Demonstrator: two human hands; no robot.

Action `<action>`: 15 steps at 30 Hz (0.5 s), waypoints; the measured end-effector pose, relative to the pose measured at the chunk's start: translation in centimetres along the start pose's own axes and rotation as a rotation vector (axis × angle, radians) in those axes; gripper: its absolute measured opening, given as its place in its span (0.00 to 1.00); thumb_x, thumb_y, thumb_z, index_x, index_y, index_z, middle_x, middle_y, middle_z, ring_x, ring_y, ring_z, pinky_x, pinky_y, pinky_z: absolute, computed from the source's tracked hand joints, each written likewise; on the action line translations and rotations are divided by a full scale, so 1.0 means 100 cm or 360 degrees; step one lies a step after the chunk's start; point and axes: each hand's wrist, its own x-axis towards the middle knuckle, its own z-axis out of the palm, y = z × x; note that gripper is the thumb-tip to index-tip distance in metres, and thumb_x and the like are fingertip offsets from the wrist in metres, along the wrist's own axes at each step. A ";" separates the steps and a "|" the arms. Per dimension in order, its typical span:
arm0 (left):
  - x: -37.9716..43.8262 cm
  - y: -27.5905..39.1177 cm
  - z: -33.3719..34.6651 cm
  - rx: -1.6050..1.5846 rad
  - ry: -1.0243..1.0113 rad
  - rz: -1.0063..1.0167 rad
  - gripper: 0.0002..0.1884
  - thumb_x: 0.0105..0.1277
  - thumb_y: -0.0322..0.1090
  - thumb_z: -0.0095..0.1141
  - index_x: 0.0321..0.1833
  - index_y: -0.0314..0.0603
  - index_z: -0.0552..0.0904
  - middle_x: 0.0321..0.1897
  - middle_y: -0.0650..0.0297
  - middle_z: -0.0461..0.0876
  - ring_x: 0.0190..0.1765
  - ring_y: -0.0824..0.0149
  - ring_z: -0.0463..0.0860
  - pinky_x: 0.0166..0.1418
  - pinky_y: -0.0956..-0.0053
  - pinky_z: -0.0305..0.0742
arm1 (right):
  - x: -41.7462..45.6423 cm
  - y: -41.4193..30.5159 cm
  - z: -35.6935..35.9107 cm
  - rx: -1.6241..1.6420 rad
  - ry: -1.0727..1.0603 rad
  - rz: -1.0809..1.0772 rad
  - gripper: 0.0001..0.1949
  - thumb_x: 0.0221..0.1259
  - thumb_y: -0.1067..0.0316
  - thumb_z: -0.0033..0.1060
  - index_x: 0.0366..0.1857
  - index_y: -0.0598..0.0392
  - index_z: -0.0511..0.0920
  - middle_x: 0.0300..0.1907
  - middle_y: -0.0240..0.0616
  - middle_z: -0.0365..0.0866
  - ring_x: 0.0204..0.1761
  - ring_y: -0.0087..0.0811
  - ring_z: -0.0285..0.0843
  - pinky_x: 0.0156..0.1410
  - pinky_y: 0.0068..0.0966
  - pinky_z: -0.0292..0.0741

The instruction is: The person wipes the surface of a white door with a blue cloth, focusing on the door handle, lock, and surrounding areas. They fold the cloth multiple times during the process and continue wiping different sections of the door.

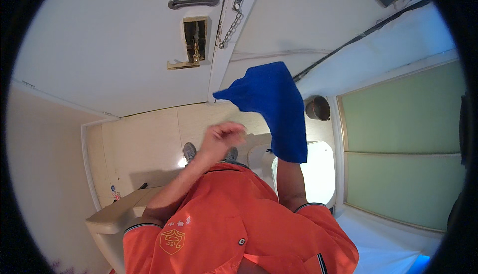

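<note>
A blue cloth (285,113) covers my right hand and part of my right forearm, hanging over them with one narrow corner pointing left. The hand itself is hidden beneath it. Left of the cloth, my left hand (226,134) is raised in front of my orange shirt, blurred, with its fingers loosely bent and nothing visible in them. Beyond the cloth stands a white door (112,50) with a dark pull handle (193,2), an open brass-coloured flap fitting (183,65) and a metal door chain (232,29) at its edge.
A dark bucket (318,108) stands on the tiled floor right of the cloth. Near my right arm is a white-topped seat or stool (321,173). A beige armrest-like piece (112,208) lies at lower left. Green panels (403,124) line the right side.
</note>
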 end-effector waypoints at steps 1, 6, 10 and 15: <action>0.008 -0.017 -0.020 -0.0148 0.0281 0.0004 0.11 0.70 0.28 0.60 0.54 0.41 0.84 0.50 0.63 0.84 0.51 0.70 0.84 0.55 0.73 0.79 | 0.001 -0.003 0.000 0.0003 -0.0027 0.0032 0.15 0.69 0.70 0.54 0.57 0.59 0.81 0.56 0.42 0.81 0.59 0.35 0.77 0.67 0.30 0.72; 0.035 -0.030 -0.047 -0.0479 0.0848 -0.0193 0.17 0.74 0.41 0.57 0.61 0.44 0.80 0.50 0.65 0.84 0.48 0.70 0.83 0.54 0.72 0.77 | -0.001 -0.007 -0.003 0.0034 -0.0063 0.0135 0.15 0.69 0.70 0.54 0.57 0.59 0.81 0.56 0.42 0.81 0.59 0.35 0.77 0.67 0.30 0.72; 0.034 -0.053 -0.072 -0.1370 0.0305 -0.0085 0.14 0.77 0.48 0.50 0.42 0.47 0.82 0.33 0.69 0.85 0.34 0.68 0.85 0.47 0.66 0.80 | -0.002 -0.012 -0.006 0.0036 -0.0081 0.0189 0.15 0.69 0.70 0.54 0.57 0.59 0.81 0.56 0.42 0.81 0.59 0.35 0.77 0.66 0.30 0.72; 0.021 -0.036 -0.075 -0.1735 0.0020 -0.0036 0.26 0.80 0.59 0.40 0.30 0.49 0.78 0.24 0.70 0.83 0.26 0.69 0.83 0.40 0.71 0.82 | -0.004 -0.014 -0.009 0.0035 -0.0099 0.0224 0.15 0.69 0.70 0.54 0.57 0.59 0.81 0.56 0.41 0.81 0.58 0.34 0.77 0.66 0.30 0.72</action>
